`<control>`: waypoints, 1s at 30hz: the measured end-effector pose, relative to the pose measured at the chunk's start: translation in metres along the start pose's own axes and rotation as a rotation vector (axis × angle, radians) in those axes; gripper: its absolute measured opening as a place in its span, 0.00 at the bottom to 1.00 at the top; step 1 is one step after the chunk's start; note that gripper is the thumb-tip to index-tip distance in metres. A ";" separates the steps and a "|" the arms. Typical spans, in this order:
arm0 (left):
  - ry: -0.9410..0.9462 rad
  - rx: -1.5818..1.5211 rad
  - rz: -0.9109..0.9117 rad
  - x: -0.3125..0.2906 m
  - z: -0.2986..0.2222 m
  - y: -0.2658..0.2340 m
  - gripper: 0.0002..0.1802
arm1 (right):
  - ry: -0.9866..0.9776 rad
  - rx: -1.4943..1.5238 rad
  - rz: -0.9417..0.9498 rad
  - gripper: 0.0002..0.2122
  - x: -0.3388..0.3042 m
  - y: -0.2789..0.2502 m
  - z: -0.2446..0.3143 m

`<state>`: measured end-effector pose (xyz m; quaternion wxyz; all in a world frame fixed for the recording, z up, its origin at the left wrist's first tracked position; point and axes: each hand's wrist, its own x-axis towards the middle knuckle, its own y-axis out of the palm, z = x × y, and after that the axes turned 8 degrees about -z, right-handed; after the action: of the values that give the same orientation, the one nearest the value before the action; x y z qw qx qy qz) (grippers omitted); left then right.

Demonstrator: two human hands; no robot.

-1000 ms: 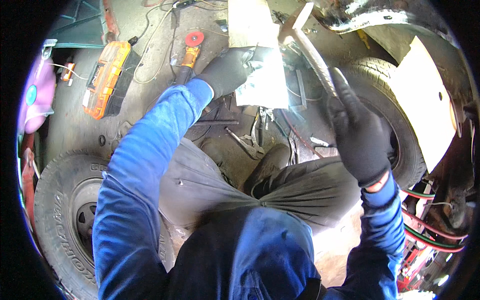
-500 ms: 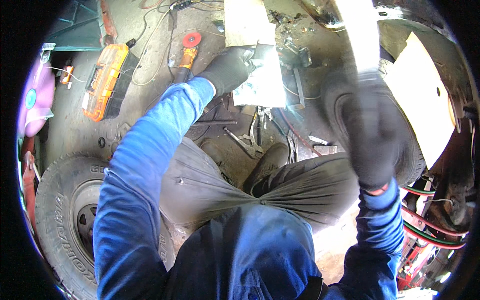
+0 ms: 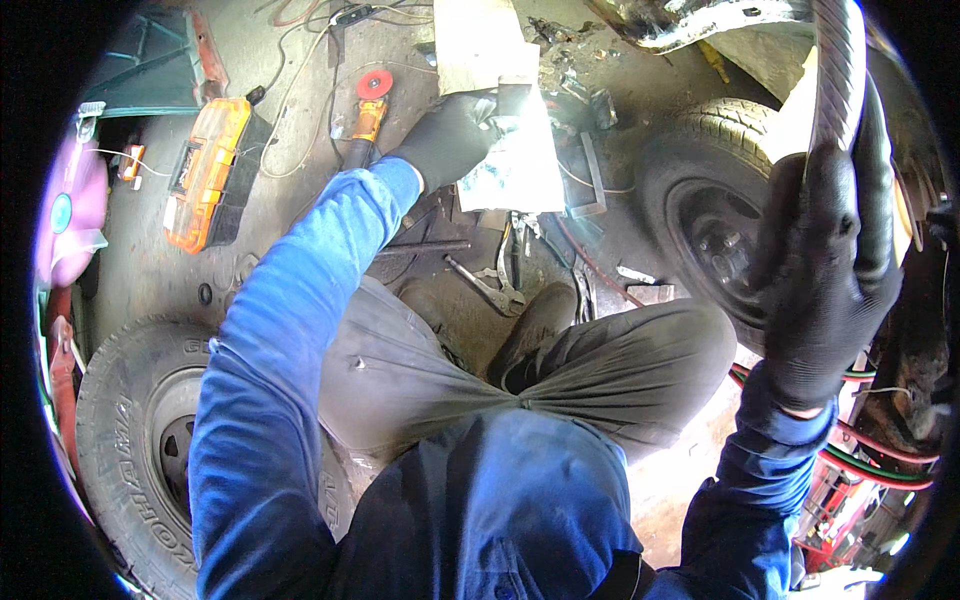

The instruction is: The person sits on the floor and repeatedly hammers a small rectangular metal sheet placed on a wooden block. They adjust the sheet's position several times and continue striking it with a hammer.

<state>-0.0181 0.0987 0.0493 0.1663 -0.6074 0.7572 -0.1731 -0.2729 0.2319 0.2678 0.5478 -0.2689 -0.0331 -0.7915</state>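
My left hand (image 3: 455,135), in a black glove, is closed at the edge of a brightly lit pale sheet (image 3: 520,180). Its fingertips pinch a small dark flat piece (image 3: 515,96) lying over the sheet; glare hides the detail. My right hand (image 3: 825,270), also black-gloved, is raised close to view at the right. Its fingers wrap a curved, spirally ribbed rod-like thing (image 3: 838,75), whose upper end runs out of view, so its kind is unclear. Below the sheet lie pliers (image 3: 517,250) and a wrench-like tool (image 3: 488,288).
An angle grinder (image 3: 371,105) with a red disc and an orange-and-black toolbox (image 3: 210,175) are at the left. Tyres stand at the lower left (image 3: 110,430) and right (image 3: 730,120). Cables cross the floor; red and green hoses (image 3: 870,465) curve at the right.
My right hand has swung outward to the right and higher with the ribbed thing, uncovering the right tyre. My left hand stays at the sheet, with only a slight shift in view.
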 end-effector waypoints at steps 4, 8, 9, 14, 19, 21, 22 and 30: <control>0.049 0.053 -0.054 0.003 -0.005 0.003 0.21 | 0.001 -0.637 0.620 0.23 -0.018 0.003 -0.038; 0.000 0.177 0.000 0.002 -0.007 -0.003 0.20 | 0.032 -0.531 0.484 0.24 -0.019 -0.004 -0.049; 0.045 0.204 -0.016 0.002 -0.007 -0.004 0.18 | -0.025 -0.470 0.445 0.24 -0.014 -0.006 -0.046; -0.014 0.041 -0.048 0.004 -0.004 -0.002 0.16 | 0.128 -0.221 0.249 0.22 0.009 -0.015 -0.009; -0.003 0.053 0.012 0.011 -0.003 0.003 0.16 | -0.047 -0.190 -0.123 0.22 0.013 -0.017 -0.004; 0.017 0.162 -0.009 0.014 -0.006 0.007 0.15 | -0.096 -0.295 0.024 0.22 0.001 -0.010 -0.023; 0.036 0.136 -0.013 0.013 -0.007 0.007 0.15 | -0.034 -0.390 0.192 0.22 -0.007 -0.006 -0.035; 0.022 0.227 -0.028 0.008 -0.004 -0.011 0.19 | 0.211 -0.338 0.271 0.25 -0.058 -0.003 -0.134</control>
<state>-0.0120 0.0891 0.0581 0.2235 -0.5934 0.7258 -0.2667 -0.3126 0.2359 0.1275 0.5967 -0.2748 0.1937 -0.7287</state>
